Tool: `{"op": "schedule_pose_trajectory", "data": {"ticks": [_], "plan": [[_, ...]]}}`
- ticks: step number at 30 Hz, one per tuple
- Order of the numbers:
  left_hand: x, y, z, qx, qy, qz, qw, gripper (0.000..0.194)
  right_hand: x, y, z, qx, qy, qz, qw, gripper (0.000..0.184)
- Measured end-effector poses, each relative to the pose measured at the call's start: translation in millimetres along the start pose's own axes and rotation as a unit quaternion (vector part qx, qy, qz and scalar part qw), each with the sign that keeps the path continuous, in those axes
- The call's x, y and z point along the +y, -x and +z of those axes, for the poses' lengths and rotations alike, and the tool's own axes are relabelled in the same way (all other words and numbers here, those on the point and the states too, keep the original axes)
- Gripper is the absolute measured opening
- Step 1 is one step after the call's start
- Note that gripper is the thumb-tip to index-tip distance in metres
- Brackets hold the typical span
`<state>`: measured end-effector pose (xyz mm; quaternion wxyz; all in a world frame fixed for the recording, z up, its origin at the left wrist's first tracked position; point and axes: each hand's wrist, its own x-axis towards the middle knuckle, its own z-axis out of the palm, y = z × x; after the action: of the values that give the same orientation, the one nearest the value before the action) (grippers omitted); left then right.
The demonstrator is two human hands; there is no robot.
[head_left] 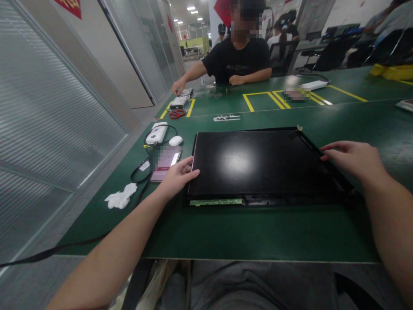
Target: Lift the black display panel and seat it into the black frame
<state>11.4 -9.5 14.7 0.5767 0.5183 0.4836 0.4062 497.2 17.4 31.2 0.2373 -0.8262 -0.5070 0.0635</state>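
A black LCD screen panel (264, 172) lies flat, face up, in a black back cover (314, 148) on the green table. Along its near edge runs a narrow green circuit board (216, 202). My left hand (177, 176) grips the panel's left edge, thumb on top and the other fingers along the side. At the right edge of the cover, my right hand (351, 159) has thumb and fingertips closed on the rim. The undersides of both grips are hidden.
Left of the screen lie a phone (166, 161), a white power bank (157, 133) with a black cable, a white oval case (176, 141) and crumpled tissue (121, 196). Red scissors (177, 114) and small white strips (226, 117) are farther back. Opposite sits a person (240, 60) reaching toward boxed items.
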Motion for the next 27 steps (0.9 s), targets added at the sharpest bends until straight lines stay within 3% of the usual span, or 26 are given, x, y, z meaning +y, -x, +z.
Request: {"op": "schedule_pose_trajectory", "data": {"ticks": [10, 17, 27], "plan": [[6, 3, 4.7, 0.035, 0.023, 0.004, 0.999, 0.081, -9, 6, -5, -0.018, 0.001, 0.028, 0.999, 0.023], [2, 2, 2.0, 0.127, -0.113, 0.096, 0.981, 0.060, -7, 5, -5, -0.012, 0.003, 0.015, 1.000, 0.021], [-9, -2, -5.2, 0.101, -0.213, 0.061, 0.970, 0.072, -6, 4, -4, -0.006, 0.000, 0.023, 1.000, 0.020]]}}
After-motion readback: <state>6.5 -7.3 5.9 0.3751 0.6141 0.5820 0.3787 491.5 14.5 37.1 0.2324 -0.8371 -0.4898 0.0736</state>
